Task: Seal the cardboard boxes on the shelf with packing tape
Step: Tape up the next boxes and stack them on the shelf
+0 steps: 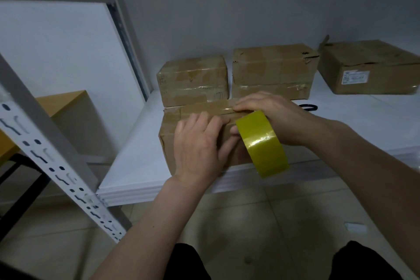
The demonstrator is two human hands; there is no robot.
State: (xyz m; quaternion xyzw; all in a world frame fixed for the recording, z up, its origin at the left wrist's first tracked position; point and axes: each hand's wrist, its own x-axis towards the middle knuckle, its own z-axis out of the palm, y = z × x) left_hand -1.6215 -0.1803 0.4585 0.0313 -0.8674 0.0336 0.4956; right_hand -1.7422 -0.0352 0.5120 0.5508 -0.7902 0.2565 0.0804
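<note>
My left hand [200, 143] covers most of the top of the near box [169, 134], and my right hand [272, 116] hides its far right corner, so the seam there is out of sight. The tape roll [261, 143] blocks my right thumb (I can't tell how it grips). The label [355, 77] on the rightmost box [368, 63] is too blurred to read, and that box runs off the edge. Only a black sliver of something [308, 107] shows behind my wrist.
</note>
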